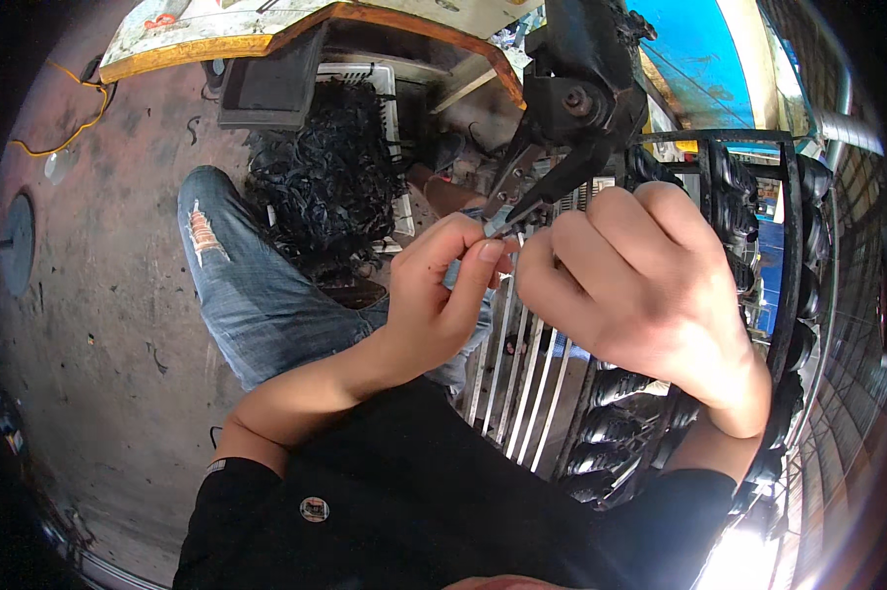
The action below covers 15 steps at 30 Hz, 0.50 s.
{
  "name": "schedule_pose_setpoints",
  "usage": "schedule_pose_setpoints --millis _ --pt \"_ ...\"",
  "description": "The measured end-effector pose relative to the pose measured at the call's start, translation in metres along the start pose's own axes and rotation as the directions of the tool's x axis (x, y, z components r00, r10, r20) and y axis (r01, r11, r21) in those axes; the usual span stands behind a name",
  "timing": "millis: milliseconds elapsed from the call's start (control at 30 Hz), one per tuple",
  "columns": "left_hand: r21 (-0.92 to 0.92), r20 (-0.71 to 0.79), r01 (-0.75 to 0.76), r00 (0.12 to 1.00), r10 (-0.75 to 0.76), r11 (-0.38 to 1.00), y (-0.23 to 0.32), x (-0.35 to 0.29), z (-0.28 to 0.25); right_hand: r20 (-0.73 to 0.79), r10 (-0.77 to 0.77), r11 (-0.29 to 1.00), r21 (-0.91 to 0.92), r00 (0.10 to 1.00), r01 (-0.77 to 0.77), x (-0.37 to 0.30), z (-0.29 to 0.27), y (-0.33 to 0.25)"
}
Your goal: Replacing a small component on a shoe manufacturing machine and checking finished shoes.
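My left hand [432, 295] is closed in a pinch, thumb against the forefinger, at a small pale grey tip. Just above it ends a black metal tool [579, 108] with a pivot bolt and two narrow, blade-like arms pointing down toward my fingers. Beside it on the right, my right hand [645, 285] is closed with its knuckles up and its fingers curled under. Its fingertips lie close to those of my left hand. What either hand holds is hidden or too small to name.
A heap of black rubbery scraps [325, 172] fills a white crate [389, 84] beyond my knee, with a black tray [271, 84] by it. On the right, a dark metal rack [790, 236] carries several black shoes [616, 385]. An orange-edged worktable [193, 51] stands ahead.
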<state>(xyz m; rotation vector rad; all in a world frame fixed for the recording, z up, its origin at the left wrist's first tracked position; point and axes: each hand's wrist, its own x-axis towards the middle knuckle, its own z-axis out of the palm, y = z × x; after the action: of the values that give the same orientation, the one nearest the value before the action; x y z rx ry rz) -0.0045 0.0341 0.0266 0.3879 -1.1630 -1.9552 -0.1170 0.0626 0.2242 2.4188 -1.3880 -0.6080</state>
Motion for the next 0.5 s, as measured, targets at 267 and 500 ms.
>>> schedule_pose_setpoints --millis 267,500 --pt "0.001 0.018 -0.024 1.0 0.024 1.0 -0.006 0.0 -0.003 -0.145 0.145 0.951 0.295 0.979 -0.097 -0.009 0.031 -0.001" --pt "0.047 0.052 0.006 0.999 -0.009 0.999 -0.004 0.0 -0.008 -0.118 0.584 0.52 0.814 0.803 -0.259 -0.027 0.085 -0.06"
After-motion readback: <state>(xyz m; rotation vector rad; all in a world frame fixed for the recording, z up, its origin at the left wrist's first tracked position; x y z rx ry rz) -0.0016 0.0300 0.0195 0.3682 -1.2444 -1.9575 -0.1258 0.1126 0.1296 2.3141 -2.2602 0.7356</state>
